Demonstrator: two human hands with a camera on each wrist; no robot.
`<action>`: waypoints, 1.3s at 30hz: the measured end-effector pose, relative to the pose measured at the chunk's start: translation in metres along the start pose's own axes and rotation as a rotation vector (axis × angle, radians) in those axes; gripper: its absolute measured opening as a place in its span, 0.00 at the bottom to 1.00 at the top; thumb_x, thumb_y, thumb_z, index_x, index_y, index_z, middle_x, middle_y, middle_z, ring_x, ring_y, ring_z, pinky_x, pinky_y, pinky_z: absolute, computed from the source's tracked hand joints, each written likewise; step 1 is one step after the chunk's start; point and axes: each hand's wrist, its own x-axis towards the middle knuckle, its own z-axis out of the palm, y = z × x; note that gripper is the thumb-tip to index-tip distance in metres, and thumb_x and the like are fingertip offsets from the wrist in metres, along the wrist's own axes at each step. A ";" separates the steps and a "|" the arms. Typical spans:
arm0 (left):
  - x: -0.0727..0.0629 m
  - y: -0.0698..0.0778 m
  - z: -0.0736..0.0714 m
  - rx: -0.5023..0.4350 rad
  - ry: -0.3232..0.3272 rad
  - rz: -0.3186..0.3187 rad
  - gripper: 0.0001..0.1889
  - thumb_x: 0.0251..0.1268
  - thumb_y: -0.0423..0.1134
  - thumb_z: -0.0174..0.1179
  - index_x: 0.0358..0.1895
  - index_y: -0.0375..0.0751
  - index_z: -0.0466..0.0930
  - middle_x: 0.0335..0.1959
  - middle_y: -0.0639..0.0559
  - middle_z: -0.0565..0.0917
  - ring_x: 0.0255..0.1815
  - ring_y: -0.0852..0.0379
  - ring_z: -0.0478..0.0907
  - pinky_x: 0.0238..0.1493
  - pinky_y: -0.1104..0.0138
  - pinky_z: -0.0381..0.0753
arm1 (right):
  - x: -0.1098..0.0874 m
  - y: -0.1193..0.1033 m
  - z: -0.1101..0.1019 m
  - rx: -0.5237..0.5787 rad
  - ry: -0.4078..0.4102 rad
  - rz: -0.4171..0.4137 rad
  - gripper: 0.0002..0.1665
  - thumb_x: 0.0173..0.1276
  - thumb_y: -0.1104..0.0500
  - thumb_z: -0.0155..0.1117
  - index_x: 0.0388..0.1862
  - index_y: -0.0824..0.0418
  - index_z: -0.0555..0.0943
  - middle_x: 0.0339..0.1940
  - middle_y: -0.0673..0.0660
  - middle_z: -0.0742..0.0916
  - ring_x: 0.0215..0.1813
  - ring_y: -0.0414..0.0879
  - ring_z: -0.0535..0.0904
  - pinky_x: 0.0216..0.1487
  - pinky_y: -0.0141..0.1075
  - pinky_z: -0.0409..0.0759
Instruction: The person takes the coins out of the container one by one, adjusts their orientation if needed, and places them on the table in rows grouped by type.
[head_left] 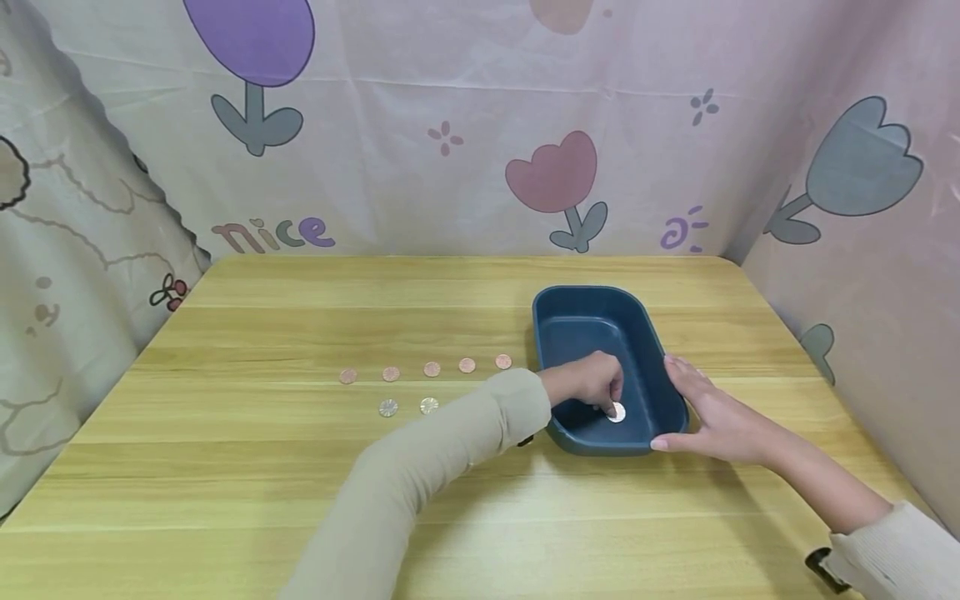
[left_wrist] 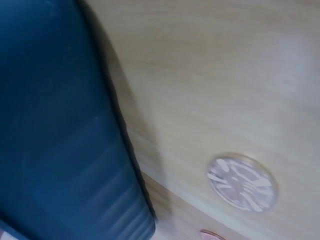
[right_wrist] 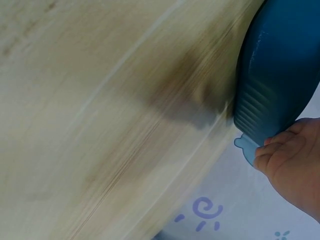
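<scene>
A dark blue tray (head_left: 592,446) with rounded corners sits on the right half of the table. Reaching into it, my left hand (head_left: 600,379) pinches a silver-coloured coin (head_left: 617,412) low over the tray floor. Against the tray's right outer side rests my right hand (head_left: 723,421), thumb and fingers spread along the wall and rim. In the right wrist view, the fingers (right_wrist: 280,145) touch the tray (right_wrist: 280,65). A silver-coloured coin (left_wrist: 242,183) lies beside the tray in the left wrist view, the left hand itself out of frame.
Left of the tray lies a row of several copper-coloured coins (head_left: 432,369). Two silver-coloured coins (head_left: 429,406) show in front of them, near the left sleeve (head_left: 442,442), which covers part of the wooden table (head_left: 225,467). A patterned curtain (head_left: 405,183) hangs behind and at both sides.
</scene>
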 end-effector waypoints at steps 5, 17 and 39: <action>-0.011 -0.004 -0.004 -0.065 0.059 0.042 0.08 0.60 0.34 0.61 0.23 0.39 0.84 0.21 0.52 0.85 0.17 0.66 0.77 0.26 0.81 0.73 | 0.000 0.000 0.000 0.006 -0.008 0.009 0.66 0.52 0.41 0.70 0.73 0.70 0.41 0.74 0.71 0.49 0.73 0.69 0.42 0.62 0.68 0.51; -0.047 -0.005 -0.023 -0.215 0.216 0.122 0.08 0.61 0.35 0.60 0.26 0.35 0.83 0.25 0.45 0.86 0.25 0.55 0.83 0.23 0.80 0.73 | -0.001 0.000 0.000 -0.001 -0.010 0.016 0.67 0.51 0.41 0.70 0.73 0.69 0.41 0.74 0.71 0.49 0.73 0.69 0.41 0.62 0.69 0.51; -0.107 -0.036 -0.040 -0.607 0.516 0.032 0.08 0.60 0.32 0.60 0.31 0.27 0.82 0.22 0.40 0.82 0.25 0.44 0.80 0.20 0.78 0.68 | -0.002 0.000 0.000 0.005 -0.008 0.009 0.66 0.52 0.41 0.70 0.73 0.68 0.40 0.74 0.70 0.48 0.74 0.68 0.40 0.62 0.69 0.50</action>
